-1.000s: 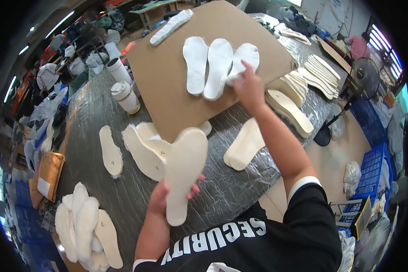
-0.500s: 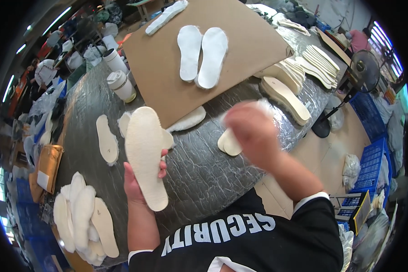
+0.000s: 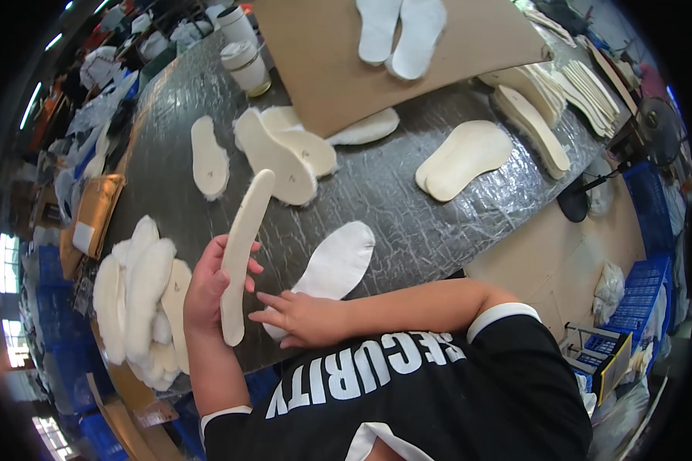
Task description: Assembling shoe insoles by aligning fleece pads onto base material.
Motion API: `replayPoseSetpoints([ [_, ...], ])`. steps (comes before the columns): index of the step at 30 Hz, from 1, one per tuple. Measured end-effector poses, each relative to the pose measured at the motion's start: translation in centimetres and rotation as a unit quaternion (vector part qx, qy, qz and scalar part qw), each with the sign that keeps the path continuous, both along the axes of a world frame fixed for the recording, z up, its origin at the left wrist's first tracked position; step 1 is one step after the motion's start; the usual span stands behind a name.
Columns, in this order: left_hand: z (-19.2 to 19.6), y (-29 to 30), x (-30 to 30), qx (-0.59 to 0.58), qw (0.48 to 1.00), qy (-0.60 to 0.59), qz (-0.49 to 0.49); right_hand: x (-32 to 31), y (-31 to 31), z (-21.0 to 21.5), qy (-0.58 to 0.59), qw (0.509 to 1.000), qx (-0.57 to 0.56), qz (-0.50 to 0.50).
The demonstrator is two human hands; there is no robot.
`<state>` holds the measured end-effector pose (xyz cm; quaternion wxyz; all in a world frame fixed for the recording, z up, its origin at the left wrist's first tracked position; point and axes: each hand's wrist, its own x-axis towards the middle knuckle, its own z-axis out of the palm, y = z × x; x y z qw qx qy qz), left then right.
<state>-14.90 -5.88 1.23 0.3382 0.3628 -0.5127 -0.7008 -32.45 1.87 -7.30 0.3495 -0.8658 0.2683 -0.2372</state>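
Note:
My left hand (image 3: 207, 286) is closed around a cream insole (image 3: 247, 246), gripped by its middle and turned almost edge-on, toe end up. Close to it, my right hand (image 3: 307, 316) lies with fingers spread over the lower part of a white insole (image 3: 341, 257) that rests flat on the table. Its fingertips point toward the held insole but appear apart from it. Beyond, several cream fleece-edged insoles (image 3: 281, 165) overlap, with a single one (image 3: 208, 157) to their left. An overlapping pair of cream insoles (image 3: 469, 157) sits right of the middle.
A heap of fluffy insoles (image 3: 142, 292) stands at the table's left edge. A brown board (image 3: 407, 84) bearing two white insoles (image 3: 417, 42) covers the far side, with stacked insoles (image 3: 532, 131) to its right. A white cup (image 3: 244, 67) and a fan (image 3: 657, 131) stand farther off.
The held insole has turned from face-on to nearly edge-on. My right hand has come from the right side to beside my left. A white insole now lies under it. The view has shifted.

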Motion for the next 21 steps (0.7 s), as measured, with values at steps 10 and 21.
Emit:
replayPoseSetpoints([
  [10, 0.0, 2.7, -0.1, -0.030, 0.992, -0.124, -0.016, -4.4, -0.1, 0.0, -0.283, 0.959, -0.028, 0.004],
  [21, 1.1, 6.4, -0.6, -0.080, 0.972, -0.219, 0.014, -14.0, -1.7, 1.8, -0.121, 0.799, 0.405, -0.427],
])
